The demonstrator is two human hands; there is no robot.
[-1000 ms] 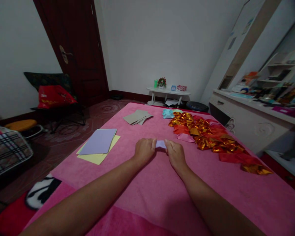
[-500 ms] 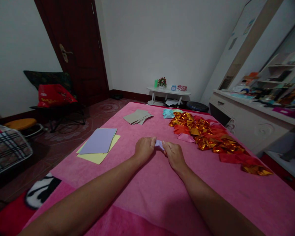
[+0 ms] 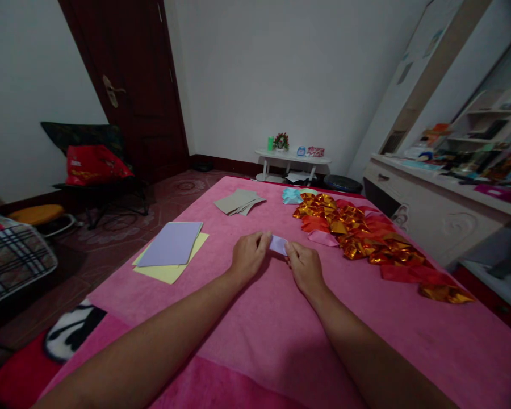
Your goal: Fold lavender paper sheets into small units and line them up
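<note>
A small folded piece of lavender paper (image 3: pixel 278 245) is stretched between my two hands above the pink cloth (image 3: pixel 255 318). My left hand (image 3: pixel 250 255) pinches its left end, and my right hand (image 3: pixel 305 267) grips the right end with the thumb on top. To the left lies a stack of lavender sheets (image 3: pixel 170 244) over yellow paper (image 3: pixel 170 275). Farther back are fanned grey sheets (image 3: pixel 239 201). A heap of shiny gold folded paper pieces (image 3: pixel 353 227) spreads to the right, mixed with red folded pieces (image 3: pixel 404 274), a pink one (image 3: pixel 322 238) and light blue ones (image 3: pixel 292 196).
A white dresser (image 3: pixel 447 199) crowded with items stands along the right. Behind the bed-like surface is a low white table (image 3: pixel 293 156) with a small potted plant (image 3: pixel 281 141). On the left, a red bag (image 3: pixel 96 165) rests on a dark folding chair (image 3: pixel 80 136).
My hands have moved slightly apart. More of the lavender paper's flat face now shows between them.
</note>
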